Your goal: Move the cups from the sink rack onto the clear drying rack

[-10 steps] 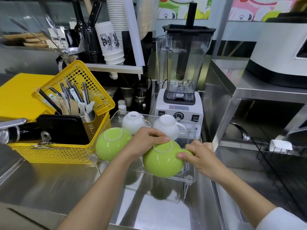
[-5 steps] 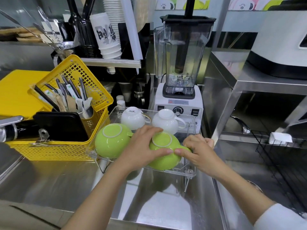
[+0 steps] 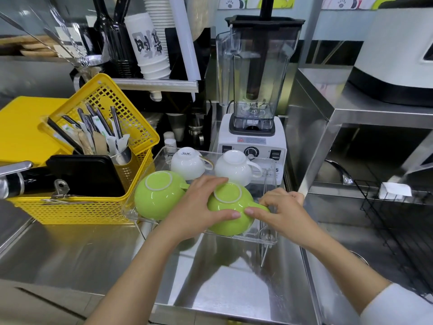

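A clear drying rack [image 3: 269, 239] stands on the steel counter. Upside down on it are two white cups [image 3: 188, 163] [image 3: 233, 167] at the back and a green cup [image 3: 157, 195] at front left. A second green cup [image 3: 230, 221] rests upside down at the rack's front right. My left hand [image 3: 199, 207] wraps its left side, thumb across its front. My right hand [image 3: 281, 212] pinches the cup's handle on the right. The black wire sink rack [image 3: 398, 226] lies over the sink at far right; I see no cups on it.
A yellow basket [image 3: 98, 207] with cutlery and a black tray stands left of the clear rack. A blender [image 3: 255, 90] stands right behind the rack. A steel shelf [image 3: 328, 127] rises to the right, with a faucet [image 3: 339, 171] under it. Paper cup stacks [image 3: 150, 43] hang at the back.
Both hands have lowered the second green cup from tilted at the rack's front edge to resting on the rack. The view shifted slightly downward.
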Action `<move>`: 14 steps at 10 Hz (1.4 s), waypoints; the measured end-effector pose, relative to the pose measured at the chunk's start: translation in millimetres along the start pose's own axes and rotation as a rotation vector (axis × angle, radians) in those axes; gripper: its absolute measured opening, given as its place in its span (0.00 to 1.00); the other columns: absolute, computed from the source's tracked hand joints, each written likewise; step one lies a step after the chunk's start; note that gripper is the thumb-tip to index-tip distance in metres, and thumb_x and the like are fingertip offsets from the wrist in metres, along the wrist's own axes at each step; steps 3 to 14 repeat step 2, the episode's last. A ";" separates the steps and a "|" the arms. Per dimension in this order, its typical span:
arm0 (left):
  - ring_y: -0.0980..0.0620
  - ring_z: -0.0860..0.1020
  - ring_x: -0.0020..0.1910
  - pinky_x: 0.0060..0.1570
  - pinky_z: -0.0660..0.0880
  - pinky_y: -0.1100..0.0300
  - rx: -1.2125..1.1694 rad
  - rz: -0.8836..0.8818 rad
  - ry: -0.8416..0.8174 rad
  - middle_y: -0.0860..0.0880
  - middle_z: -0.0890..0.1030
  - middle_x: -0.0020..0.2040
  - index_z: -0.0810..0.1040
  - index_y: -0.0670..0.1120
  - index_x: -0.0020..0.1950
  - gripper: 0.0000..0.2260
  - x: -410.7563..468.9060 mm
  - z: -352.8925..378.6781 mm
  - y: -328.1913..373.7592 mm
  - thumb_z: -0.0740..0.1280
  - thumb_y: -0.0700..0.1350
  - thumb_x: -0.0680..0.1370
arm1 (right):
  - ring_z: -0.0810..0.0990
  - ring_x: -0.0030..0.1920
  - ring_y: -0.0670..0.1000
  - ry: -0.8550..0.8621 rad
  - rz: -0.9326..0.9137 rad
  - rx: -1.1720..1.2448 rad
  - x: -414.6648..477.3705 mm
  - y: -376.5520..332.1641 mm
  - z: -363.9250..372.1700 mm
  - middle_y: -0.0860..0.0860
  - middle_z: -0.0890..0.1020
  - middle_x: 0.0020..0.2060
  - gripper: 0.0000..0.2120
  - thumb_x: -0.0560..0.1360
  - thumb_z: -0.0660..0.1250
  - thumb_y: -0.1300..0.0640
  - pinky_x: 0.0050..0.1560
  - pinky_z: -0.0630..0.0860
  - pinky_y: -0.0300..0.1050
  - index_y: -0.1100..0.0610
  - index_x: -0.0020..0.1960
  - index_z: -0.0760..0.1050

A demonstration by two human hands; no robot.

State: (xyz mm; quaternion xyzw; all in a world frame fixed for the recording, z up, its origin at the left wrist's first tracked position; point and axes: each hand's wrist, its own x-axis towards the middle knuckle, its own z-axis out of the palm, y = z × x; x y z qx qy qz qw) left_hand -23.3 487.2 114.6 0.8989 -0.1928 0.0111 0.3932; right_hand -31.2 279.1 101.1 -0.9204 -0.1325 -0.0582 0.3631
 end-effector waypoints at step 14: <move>0.58 0.66 0.65 0.67 0.63 0.58 0.007 0.011 0.061 0.57 0.70 0.63 0.68 0.53 0.67 0.36 -0.9 -5.6 5.0 0.64 0.69 0.63 | 0.69 0.54 0.50 -0.016 0.114 0.137 -1.9 3.7 -11.1 0.44 0.81 0.41 0.09 0.65 0.70 0.40 0.57 0.60 0.35 0.44 0.36 0.76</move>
